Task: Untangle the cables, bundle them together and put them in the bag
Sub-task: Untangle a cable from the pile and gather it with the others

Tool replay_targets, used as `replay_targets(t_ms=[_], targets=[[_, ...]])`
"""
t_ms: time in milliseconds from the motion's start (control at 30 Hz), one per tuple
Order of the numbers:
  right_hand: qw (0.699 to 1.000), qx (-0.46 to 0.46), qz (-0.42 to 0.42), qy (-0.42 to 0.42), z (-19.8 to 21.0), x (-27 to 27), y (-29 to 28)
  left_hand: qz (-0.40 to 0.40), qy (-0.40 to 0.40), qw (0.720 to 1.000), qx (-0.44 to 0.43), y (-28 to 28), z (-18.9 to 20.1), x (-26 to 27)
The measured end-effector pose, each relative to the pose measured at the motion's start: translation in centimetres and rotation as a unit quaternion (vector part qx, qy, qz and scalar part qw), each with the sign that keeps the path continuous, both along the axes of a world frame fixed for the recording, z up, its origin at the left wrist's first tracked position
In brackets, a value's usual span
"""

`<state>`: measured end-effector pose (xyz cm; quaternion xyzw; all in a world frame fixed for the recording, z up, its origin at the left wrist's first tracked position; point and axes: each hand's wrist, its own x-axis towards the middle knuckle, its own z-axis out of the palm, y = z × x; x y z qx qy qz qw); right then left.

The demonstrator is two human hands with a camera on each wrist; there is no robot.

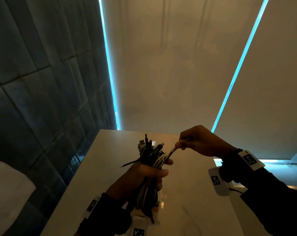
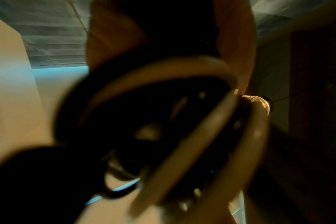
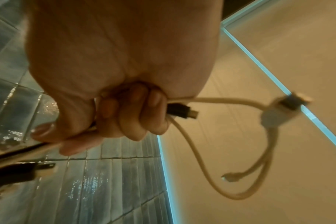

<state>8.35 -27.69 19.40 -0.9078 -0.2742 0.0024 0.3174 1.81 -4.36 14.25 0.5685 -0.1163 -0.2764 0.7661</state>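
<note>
Wrapping the loose ends around the cable bundle

The upright bundle of black and white cables [image 1: 150,169] stands above the pale tabletop [image 1: 187,210], gripped around its middle by the left hand [image 1: 144,172]. The right hand [image 1: 198,142], up and to the right, pinches the loose black and cream cable ends [image 3: 182,111], stretched taut from the bundle top. No bag is visible.

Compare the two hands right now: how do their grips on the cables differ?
The left hand wraps its whole fist round the cable bundle, low over the table; the right hand sits higher, gripping only the pale cable ends drawn taut from the bundle's top. Both wear marker wristbands.
</note>
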Motion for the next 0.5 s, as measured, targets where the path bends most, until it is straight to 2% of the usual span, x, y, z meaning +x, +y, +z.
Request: replay_targets(t_ms=[133,267,300,367,400,433,500], targets=[[0.999,0.021,-0.006,0.03,-0.3,0.4,-1.4,-0.007,0.006,1.0,0.028,0.1,0.2,0.5],[0.992,0.013,-0.081,0.093,-1.0,1.4,-4.1,-0.012,0.022,0.999,0.036,0.2,-0.4,0.4],[0.99,0.0,-0.114,0.086,-0.9,1.6,-4.9,-0.015,0.022,0.999,0.035,0.4,-0.6,0.4],[0.981,-0.03,-0.19,-0.002,-0.3,1.6,-5.8,-0.022,0.023,0.999,0.029,0.6,-0.8,0.3],[0.978,-0.017,-0.204,-0.047,0.3,1.2,-5.6,-0.023,0.028,0.999,0.029,0.7,-0.9,0.4],[0.979,0.009,-0.193,-0.072,1.1,0.6,-5.0,-0.021,0.033,0.999,0.034,0.8,-1.0,0.5],[0.987,0.038,-0.144,-0.063,3.0,-1.0,-3.0,-0.016,0.035,0.998,0.055,1.0,-1.2,0.7]])
